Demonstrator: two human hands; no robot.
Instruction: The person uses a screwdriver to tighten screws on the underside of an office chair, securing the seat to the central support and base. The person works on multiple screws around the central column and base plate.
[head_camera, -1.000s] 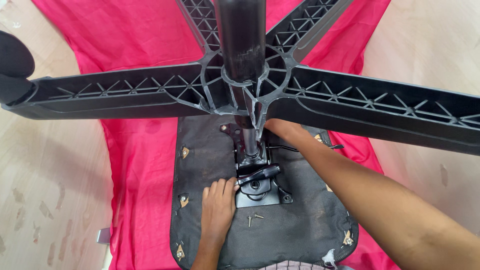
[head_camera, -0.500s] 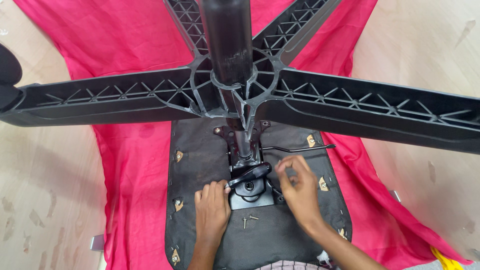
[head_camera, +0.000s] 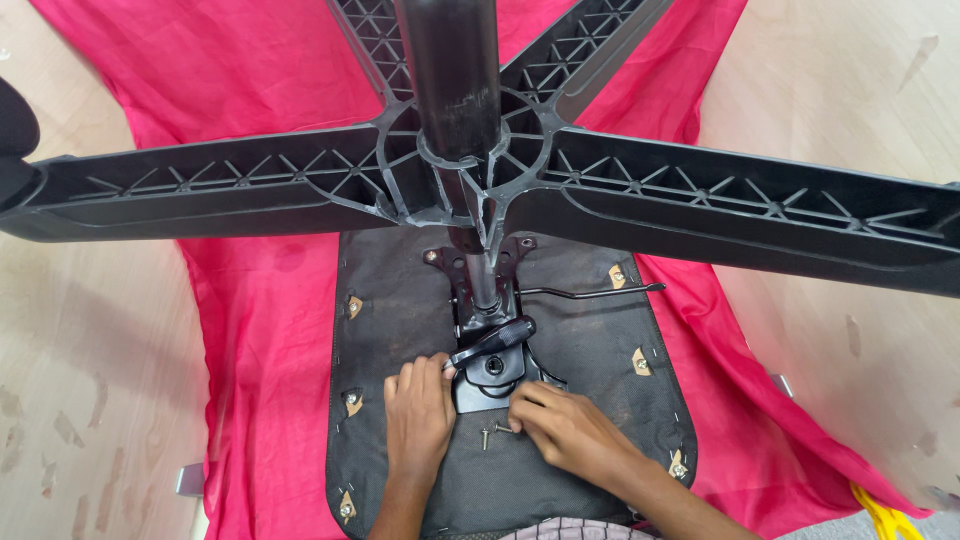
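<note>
An office chair lies upside down, its black seat underside (head_camera: 590, 400) resting on a red cloth (head_camera: 270, 330). The black star base (head_camera: 300, 185) and gas column (head_camera: 455, 80) rise toward the camera. My left hand (head_camera: 418, 415) rests on the seat beside the metal mechanism plate (head_camera: 490, 380), fingers curled on the tip end of a black-handled screwdriver (head_camera: 495, 340) lying across the plate. My right hand (head_camera: 565, 430) is bent over the seat just right of two loose screws (head_camera: 492, 432), fingertips touching them. Whether it pinches one is unclear.
A thin black lever rod (head_camera: 590, 292) sticks out right of the mechanism. Brass-coloured corner brackets (head_camera: 352, 305) dot the seat underside. Pale wooden flooring (head_camera: 90, 400) surrounds the cloth. A yellow cord (head_camera: 885, 510) lies at the lower right.
My right hand pulled back from the mechanism near the column and came down to the loose screws in front of the plate. My left hand stayed by the plate.
</note>
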